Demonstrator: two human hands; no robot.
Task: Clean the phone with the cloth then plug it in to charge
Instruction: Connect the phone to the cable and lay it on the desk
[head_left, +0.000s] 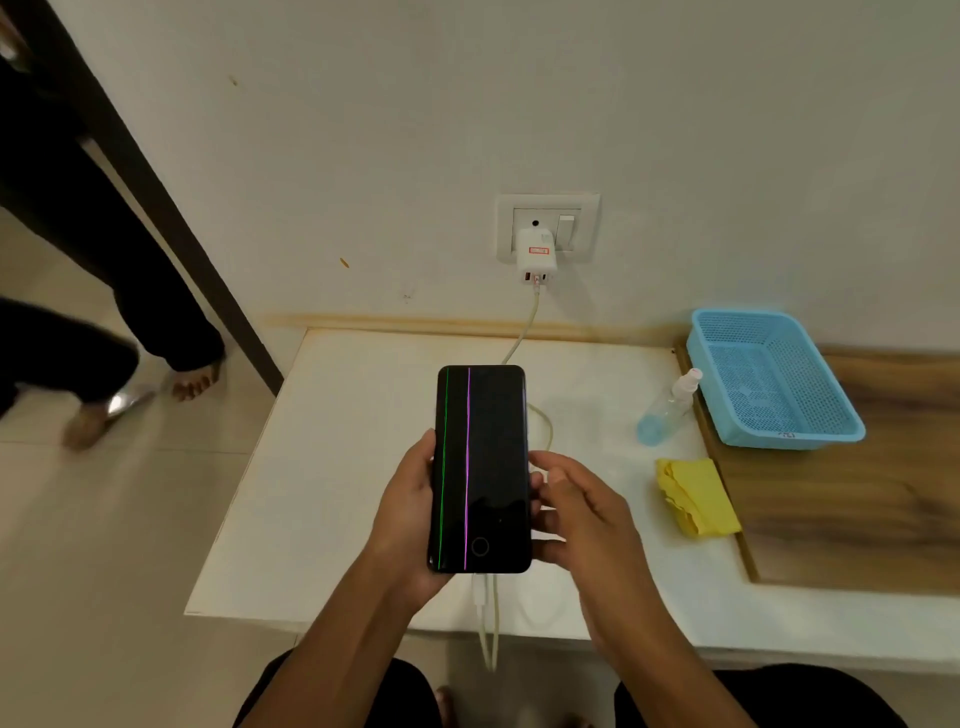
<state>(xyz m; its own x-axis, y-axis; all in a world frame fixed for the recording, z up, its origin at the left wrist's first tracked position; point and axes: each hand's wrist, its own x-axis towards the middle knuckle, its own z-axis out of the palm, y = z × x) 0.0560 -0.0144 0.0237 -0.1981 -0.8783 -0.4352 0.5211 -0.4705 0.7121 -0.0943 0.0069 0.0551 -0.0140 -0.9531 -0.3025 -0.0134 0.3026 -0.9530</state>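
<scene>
A black phone with a green and a purple line down its screen is held upright above the white table. My left hand grips its left edge. My right hand touches its right edge, fingers curled around it. A white cable is plugged into the phone's bottom edge, loops past the table's front and runs up to a white charger in the wall socket. The folded yellow cloth lies on the table, to the right of my right hand.
A clear spray bottle lies behind the cloth. A blue plastic basket sits on the wooden surface at the right. At the left, a person's legs and bare feet stand on the tiled floor by a dark door frame.
</scene>
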